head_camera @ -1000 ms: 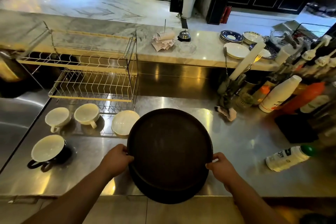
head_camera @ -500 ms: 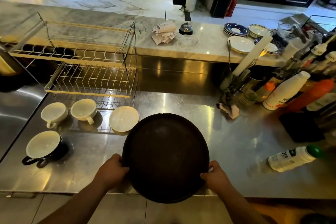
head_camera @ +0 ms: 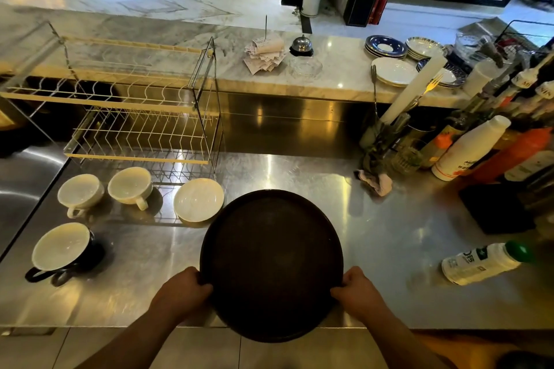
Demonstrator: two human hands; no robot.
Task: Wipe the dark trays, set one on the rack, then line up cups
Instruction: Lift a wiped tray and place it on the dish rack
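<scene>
At lower centre, the left hand (head_camera: 183,289) and right hand (head_camera: 356,287) are gripping the dark tray (head_camera: 271,260) by opposite rims; it is looking rigid, probably light, best held there.

Bare steel counter (head_camera: 299,171) lies open between the wire rack (head_camera: 141,117) and the bottles (head_camera: 467,150).

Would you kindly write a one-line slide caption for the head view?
Both hands, left and right, hold a round dark tray over the steel counter beside white cups.
</scene>
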